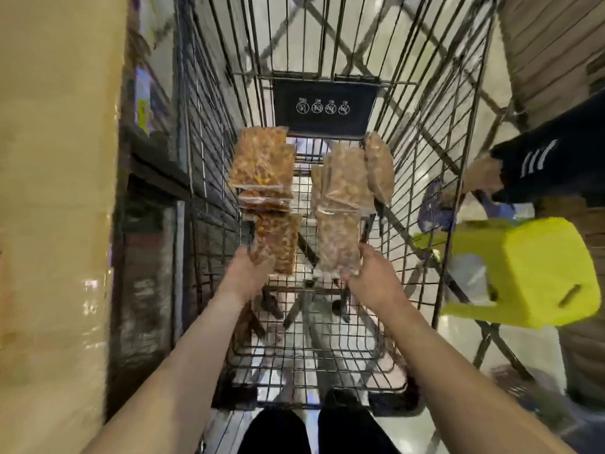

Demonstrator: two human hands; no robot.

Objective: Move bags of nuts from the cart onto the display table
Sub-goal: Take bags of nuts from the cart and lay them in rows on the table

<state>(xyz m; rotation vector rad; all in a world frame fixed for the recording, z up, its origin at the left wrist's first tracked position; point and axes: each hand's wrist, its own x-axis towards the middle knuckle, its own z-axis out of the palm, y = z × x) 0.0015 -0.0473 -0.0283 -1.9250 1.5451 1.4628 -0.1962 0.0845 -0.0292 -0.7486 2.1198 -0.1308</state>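
Two bags of nuts are held inside the cart (422,165), one per hand. The darker bag (278,244), with orange-brown contents, is in the left hand (248,273). That hand's fingers are curled round the bag's near end; motion blur hides finer detail. The paler bag (339,244) is in the right hand (370,280), gripped at its near lower corner with the thumb against the bag's right edge. The other fingers are underneath, out of our sight. We note the two held bags are apart, with wire floor showing between them.

Farther in, more bags lie in the cart. A stack of orange-brown bags (262,165) is on the left and a cluster of paler bags (347,181) on the right, one leaning by the right wire wall. Behind these stands a black seat flap (324,106) with four white icons.

Outside the cart on the right we record a yellow plastic stool (537,270) and, above it, a dark sleeve (556,165) with white stripes. On the left is a blurred beige surface (55,191).
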